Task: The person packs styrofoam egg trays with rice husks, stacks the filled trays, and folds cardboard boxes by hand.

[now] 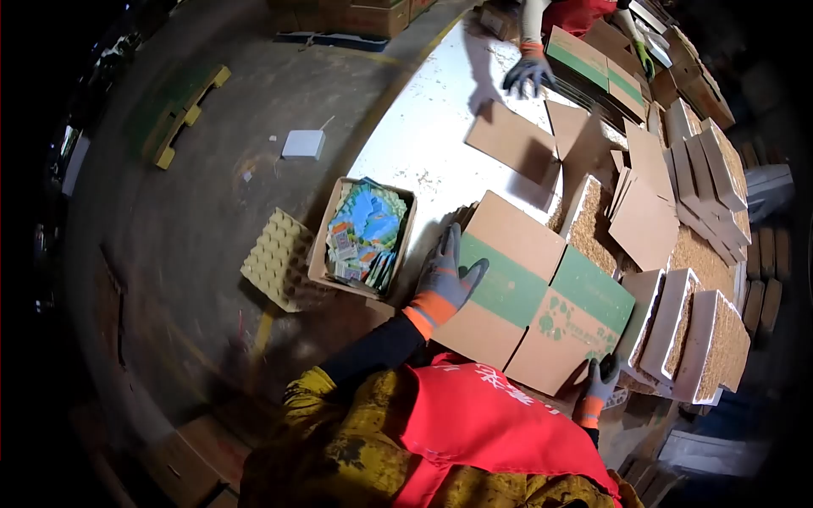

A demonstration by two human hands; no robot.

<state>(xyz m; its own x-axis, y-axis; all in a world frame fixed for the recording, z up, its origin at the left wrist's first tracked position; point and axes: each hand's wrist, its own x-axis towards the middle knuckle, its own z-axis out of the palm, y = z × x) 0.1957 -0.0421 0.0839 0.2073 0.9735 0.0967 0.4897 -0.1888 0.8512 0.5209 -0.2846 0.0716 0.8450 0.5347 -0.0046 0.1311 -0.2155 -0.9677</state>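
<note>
A closed brown cardboard box (494,284) with a green band lies on the white table in front of me, its two top flaps meeting at a seam. My left hand (449,275), in a grey and orange glove, rests against the box's left side with the thumb apart from the fingers. At the box's lower right corner is my right hand (600,385), also gloved, touching the edge with its fingers apart. Beside my left hand stands an open carton (409,245) holding blue and green printed packets.
Across the white table (423,118), a co-worker's gloved hand (530,74) reaches over loose cardboard (508,140). White trays (711,347) of brown grain stand at the right. Another green-banded box (593,68) lies at the far side. An egg tray (275,262) sits left of the carton.
</note>
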